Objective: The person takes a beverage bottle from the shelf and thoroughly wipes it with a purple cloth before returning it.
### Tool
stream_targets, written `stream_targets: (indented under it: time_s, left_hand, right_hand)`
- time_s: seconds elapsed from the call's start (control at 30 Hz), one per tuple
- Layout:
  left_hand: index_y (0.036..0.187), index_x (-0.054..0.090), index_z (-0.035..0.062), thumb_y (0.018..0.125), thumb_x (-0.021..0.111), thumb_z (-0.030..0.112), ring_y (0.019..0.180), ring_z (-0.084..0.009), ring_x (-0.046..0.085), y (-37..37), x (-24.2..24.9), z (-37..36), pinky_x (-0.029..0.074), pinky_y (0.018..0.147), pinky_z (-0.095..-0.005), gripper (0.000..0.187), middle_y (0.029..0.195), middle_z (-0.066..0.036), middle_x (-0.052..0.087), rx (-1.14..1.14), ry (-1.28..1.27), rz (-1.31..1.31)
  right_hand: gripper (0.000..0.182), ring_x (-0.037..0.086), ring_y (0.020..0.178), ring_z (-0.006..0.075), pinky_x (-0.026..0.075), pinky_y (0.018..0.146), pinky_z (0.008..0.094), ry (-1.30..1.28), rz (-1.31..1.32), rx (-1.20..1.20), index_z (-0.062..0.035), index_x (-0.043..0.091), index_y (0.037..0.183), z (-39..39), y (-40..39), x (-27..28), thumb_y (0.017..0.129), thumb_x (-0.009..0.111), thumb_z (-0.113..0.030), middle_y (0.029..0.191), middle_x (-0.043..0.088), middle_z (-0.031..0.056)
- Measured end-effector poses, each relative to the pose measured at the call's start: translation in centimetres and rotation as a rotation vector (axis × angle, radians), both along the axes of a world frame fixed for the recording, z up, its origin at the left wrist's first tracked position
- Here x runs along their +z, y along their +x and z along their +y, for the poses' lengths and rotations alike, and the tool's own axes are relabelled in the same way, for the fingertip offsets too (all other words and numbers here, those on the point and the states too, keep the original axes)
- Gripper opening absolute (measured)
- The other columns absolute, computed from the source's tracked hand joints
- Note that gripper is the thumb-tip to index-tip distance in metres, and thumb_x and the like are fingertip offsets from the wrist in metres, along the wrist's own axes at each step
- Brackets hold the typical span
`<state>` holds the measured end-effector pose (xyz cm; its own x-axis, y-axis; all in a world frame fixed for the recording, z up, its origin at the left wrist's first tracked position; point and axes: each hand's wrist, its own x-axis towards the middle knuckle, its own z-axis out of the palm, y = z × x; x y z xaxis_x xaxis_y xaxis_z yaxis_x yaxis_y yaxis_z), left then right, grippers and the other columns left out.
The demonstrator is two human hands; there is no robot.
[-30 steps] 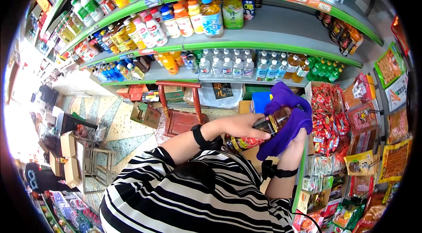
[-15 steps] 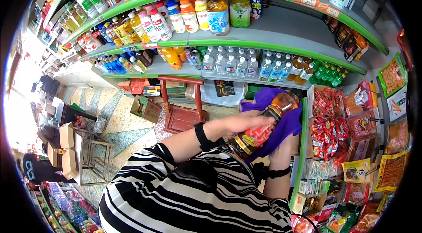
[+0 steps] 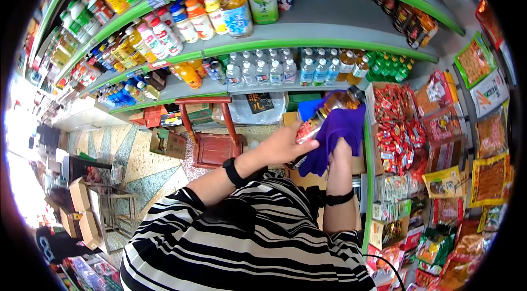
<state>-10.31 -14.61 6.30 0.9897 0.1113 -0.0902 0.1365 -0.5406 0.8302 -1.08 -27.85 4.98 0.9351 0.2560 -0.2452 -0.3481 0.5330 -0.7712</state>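
A large dark bottle (image 3: 336, 102) with a red label and a black cap lies tilted between my hands, its cap toward the upper right. My left hand (image 3: 286, 145) is wrapped round its lower part. A purple cloth (image 3: 345, 126) is draped over my right hand (image 3: 341, 152) and pressed against the bottle's side. The cloth hides most of my right fingers. Part of the bottle's lower end is covered by my left hand and the cloth.
Green-edged shelves (image 3: 307, 35) with drink bottles stand ahead. A red wooden chair (image 3: 217, 148) is left of my hands. Snack packets (image 3: 396, 145) fill boxes at the right. A metal-framed stand (image 3: 112, 208) and cartons (image 3: 167, 144) are at the left.
The view has shifted, so the shelves sit further left and higher. The bottle now points more to the upper right, and the purple cloth covers more of its middle.
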Motion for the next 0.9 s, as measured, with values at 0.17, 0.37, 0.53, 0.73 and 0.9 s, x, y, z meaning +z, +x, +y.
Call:
stream_targets:
  time_s: [0.17,0.37,0.53,0.73,0.9]
  left_hand:
    - [0.121,0.051,-0.0012,0.09,0.039,0.063,0.085,-0.012,0.058,-0.2,-0.2,0.5,0.05,0.073,-0.0283,0.073,0.1,-0.009,0.062,-0.083,-0.773,0.245]
    - [0.125,0.05,0.009,0.083,0.034,0.074,0.079,-0.0381,0.062,-0.3,-1.8,0.4,0.052,0.065,-0.0466,0.079,0.099,-0.02,0.06,-0.284,-1.658,0.642]
    - [0.127,0.047,0.0015,0.089,0.037,0.066,0.092,-0.0289,0.063,0.0,-0.1,0.5,0.054,0.077,-0.042,0.075,0.109,-0.018,0.06,-0.005,-1.235,0.538]
    - [0.114,0.05,-0.0092,0.082,0.061,0.055,0.086,-0.0277,0.063,-0.1,-0.1,0.3,0.048,0.073,-0.0385,0.072,0.091,-0.021,0.063,-0.022,-0.057,0.079]
    - [0.109,0.054,-0.0054,0.088,0.053,0.054,0.078,-0.0182,0.063,-0.2,-1.6,0.2,0.05,0.068,-0.0307,0.063,0.09,-0.014,0.064,0.002,-0.668,0.138]
  right_hand:
    - [0.018,0.061,0.081,0.0165,0.052,0.072,0.0286,0.232,0.347,0.203,-0.0043,0.059,0.106,-0.7,0.3,-0.5,0.089,0.058,-0.012,0.092,0.061,0.0063]
    - [0.02,0.061,0.084,0.0167,0.052,0.074,0.0294,0.254,0.277,0.224,-0.0043,0.057,0.109,-1.0,0.1,-0.8,0.09,0.057,-0.013,0.095,0.061,0.0067]
    - [0.022,0.061,0.087,0.0169,0.052,0.076,0.03,0.176,0.188,0.106,-0.0043,0.056,0.112,-0.9,0.9,-1.4,0.091,0.056,-0.013,0.098,0.061,0.0069]
    - [0.024,0.061,0.09,0.0172,0.052,0.078,0.0307,0.054,0.147,0.034,-0.0043,0.055,0.115,-0.7,1.3,-2.1,0.092,0.054,-0.013,0.101,0.061,0.0073]
    - [0.028,0.062,0.092,0.0193,0.052,0.082,0.0333,0.102,0.195,0.202,-0.0039,0.053,0.119,-1.0,0.0,0.1,0.094,0.051,-0.018,0.106,0.061,0.0087]
